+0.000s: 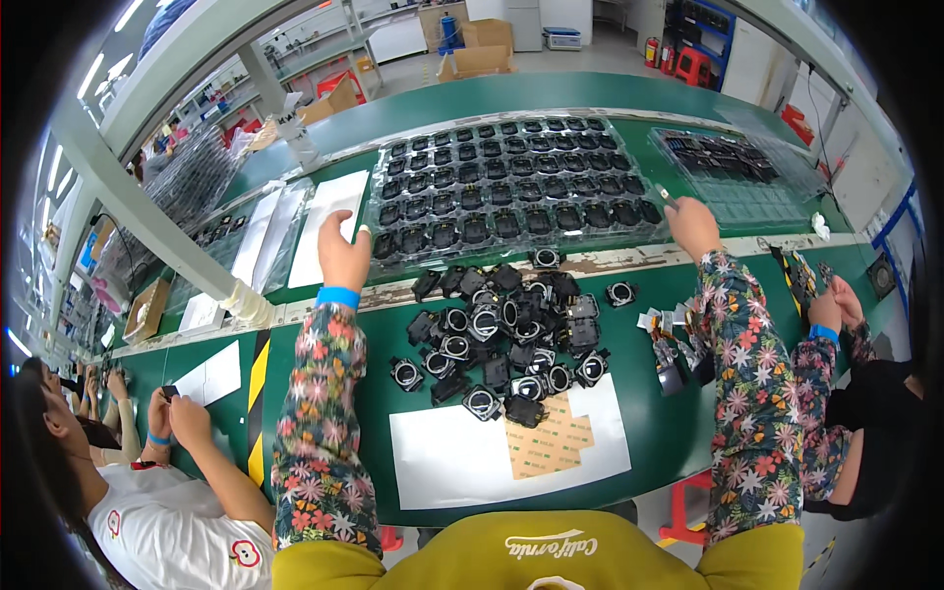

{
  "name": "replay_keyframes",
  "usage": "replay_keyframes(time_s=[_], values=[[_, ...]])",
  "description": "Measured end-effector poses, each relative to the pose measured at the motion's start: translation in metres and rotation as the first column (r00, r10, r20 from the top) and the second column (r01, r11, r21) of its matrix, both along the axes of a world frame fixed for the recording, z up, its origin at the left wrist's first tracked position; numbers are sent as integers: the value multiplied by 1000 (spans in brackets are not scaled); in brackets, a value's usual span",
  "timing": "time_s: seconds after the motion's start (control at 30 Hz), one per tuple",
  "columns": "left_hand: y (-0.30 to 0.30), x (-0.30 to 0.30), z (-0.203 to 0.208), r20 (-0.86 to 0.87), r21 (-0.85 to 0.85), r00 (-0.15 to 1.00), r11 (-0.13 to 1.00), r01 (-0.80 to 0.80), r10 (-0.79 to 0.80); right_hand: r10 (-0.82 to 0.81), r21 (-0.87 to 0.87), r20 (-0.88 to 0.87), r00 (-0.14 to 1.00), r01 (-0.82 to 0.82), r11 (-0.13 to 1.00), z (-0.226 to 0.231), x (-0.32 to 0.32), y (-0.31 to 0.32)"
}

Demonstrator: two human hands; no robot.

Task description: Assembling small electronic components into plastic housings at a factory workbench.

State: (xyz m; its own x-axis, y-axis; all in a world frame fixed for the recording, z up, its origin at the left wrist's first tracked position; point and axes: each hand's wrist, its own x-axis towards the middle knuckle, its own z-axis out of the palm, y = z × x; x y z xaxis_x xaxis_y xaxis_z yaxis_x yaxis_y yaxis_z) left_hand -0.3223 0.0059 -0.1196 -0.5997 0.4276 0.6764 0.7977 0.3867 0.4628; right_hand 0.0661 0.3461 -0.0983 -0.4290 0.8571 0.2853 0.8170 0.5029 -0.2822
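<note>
My left hand (344, 258) hovers over a white sheet (324, 221) beside the left edge of a clear plastic tray (382, 264). Its fingers are apart and hold nothing; one fingertip has a pale cover. My right hand (694, 228) is at the tray's right edge, fingers curled. A small pale tip (666, 196) sticks out from them, too small to name. Rows of black moulded parts (472, 200) fill the tray. Nearer me lies a loose heap of similar black parts (497, 370), several with silvery rings (482, 403).
Under the heap's near side lie a white sheet (447, 462) and tan backing paper (551, 447). Small flex-cable parts (671, 359) lie by my right forearm. Another tray (728, 157) stands far right. A slanted white post (167, 206) rises at left. Co-workers sit on both sides.
</note>
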Motion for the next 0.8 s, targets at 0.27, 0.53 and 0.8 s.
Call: replay_keyframes(time_s=[0.27,0.53,0.8], values=[[-8,118,3,136,-355,949,880,315,-285,481,-293,-64,874,-477,829,53,18,-73],[7,136,0,237,-267,880,844,465,-411,501,-86,-44,865,-503,860,-2,-46,-137],[-43,129,20,364,-283,732,681,676,-576,506,-183,149,850,-479,858,16,-45,-137]])
